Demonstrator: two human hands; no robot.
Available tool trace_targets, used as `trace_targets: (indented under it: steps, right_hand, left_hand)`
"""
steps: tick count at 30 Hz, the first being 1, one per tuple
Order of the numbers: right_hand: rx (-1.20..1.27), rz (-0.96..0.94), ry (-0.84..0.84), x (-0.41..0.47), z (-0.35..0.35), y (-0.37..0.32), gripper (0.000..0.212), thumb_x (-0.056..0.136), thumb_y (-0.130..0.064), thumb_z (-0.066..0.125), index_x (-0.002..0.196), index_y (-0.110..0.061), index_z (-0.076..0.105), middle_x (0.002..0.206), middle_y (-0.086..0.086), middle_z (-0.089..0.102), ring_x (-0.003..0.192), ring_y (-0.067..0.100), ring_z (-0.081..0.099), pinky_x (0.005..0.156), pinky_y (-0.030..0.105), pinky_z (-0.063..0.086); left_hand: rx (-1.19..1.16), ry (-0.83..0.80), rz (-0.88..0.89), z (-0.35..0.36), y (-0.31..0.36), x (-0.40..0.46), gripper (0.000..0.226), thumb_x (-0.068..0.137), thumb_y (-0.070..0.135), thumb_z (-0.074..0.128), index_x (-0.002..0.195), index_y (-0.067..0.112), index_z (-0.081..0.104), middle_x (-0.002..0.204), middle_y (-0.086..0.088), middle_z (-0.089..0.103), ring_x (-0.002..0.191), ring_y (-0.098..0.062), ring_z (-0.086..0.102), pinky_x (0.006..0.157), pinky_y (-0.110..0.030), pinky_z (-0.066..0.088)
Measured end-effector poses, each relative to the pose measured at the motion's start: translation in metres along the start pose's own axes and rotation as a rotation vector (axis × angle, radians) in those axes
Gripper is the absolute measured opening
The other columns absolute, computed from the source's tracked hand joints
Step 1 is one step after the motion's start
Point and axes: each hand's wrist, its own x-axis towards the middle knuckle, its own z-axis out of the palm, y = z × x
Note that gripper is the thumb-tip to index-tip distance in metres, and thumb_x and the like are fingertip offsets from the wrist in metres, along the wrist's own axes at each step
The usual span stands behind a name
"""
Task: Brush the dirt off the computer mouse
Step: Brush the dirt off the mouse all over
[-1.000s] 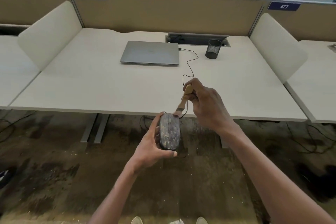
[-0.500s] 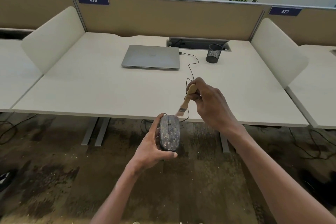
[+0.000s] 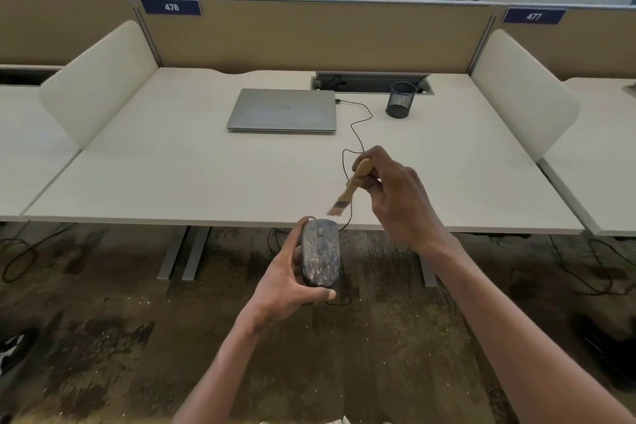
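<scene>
Head view: mouse (image 3: 321,253) gripped in left hand (image 3: 285,280), below brush (image 3: 347,192).

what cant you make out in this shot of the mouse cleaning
All in the head view:
- Underside and left flank of the mouse: covered by the left hand.
- Upper end of the brush handle: wrapped inside the right hand.
- Bristles: motion-blurred, so contact with the mouse cannot be told.
- Where the cable meets the mouse: too thin to follow.
- Contents of the mesh cup: too small.
</scene>
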Motion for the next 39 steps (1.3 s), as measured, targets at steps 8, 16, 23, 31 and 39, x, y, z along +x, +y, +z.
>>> trace_targets:
  steps: [8, 16, 23, 31, 39]
  right_hand:
    - [-0.07, 0.048, -0.058, -0.023, -0.001, 0.015, 0.038, 0.093, 0.005, 0.058, 0.101, -0.03, 0.046, 0.086, -0.016, 0.063, 0.081, 0.011, 0.063, 0.061, 0.028, 0.045]
    - [0.018, 0.001, -0.002, -0.024, 0.001, 0.006, 0.025, 0.095, 0.0, 0.059, 0.104, -0.022, 0.05, 0.093, -0.007, 0.068, 0.085, 0.019, 0.066, 0.068, 0.043, 0.056]
    - [-0.022, 0.0, 0.012, -0.028, -0.008, 0.007, 0.031, 0.094, 0.003, 0.061, 0.102, -0.025, 0.048, 0.088, -0.017, 0.061, 0.079, 0.01, 0.061, 0.062, 0.036, 0.054]
    - [-0.052, -0.029, -0.074, -0.029, -0.006, -0.006, 0.029, 0.096, 0.0, 0.058, 0.104, -0.026, 0.046, 0.091, -0.012, 0.067, 0.088, 0.013, 0.061, 0.068, 0.041, 0.056]
    - [-0.061, -0.065, -0.088, -0.023, -0.01, -0.016, 0.027, 0.095, 0.003, 0.056, 0.106, -0.021, 0.051, 0.09, -0.012, 0.065, 0.09, 0.013, 0.058, 0.07, 0.039, 0.056]
  left_hand:
    - [-0.041, -0.012, -0.011, 0.004, -0.005, -0.003, 0.127, 0.061, 0.013, 0.097, 0.153, 0.06, 0.023, 0.141, -0.005, 0.061, 0.129, -0.021, 0.065, 0.109, -0.053, 0.053]
    - [-0.062, -0.034, -0.021, 0.01, -0.005, -0.004, 0.13, 0.06, 0.012, 0.098, 0.156, 0.053, 0.021, 0.141, -0.003, 0.062, 0.131, -0.02, 0.064, 0.111, -0.053, 0.051]
    - [-0.049, -0.033, -0.033, 0.011, -0.008, -0.009, 0.135, 0.058, 0.017, 0.1, 0.16, 0.047, 0.017, 0.134, 0.006, 0.067, 0.128, -0.015, 0.066, 0.113, -0.05, 0.05]
    - [-0.041, -0.035, -0.019, 0.014, -0.006, -0.01, 0.132, 0.056, 0.02, 0.102, 0.152, 0.062, 0.021, 0.143, -0.002, 0.062, 0.133, -0.021, 0.063, 0.114, -0.057, 0.048]
    - [-0.01, -0.042, -0.003, 0.018, -0.002, -0.011, 0.13, 0.058, 0.018, 0.101, 0.151, 0.065, 0.022, 0.14, 0.003, 0.061, 0.131, -0.015, 0.063, 0.113, -0.053, 0.049]
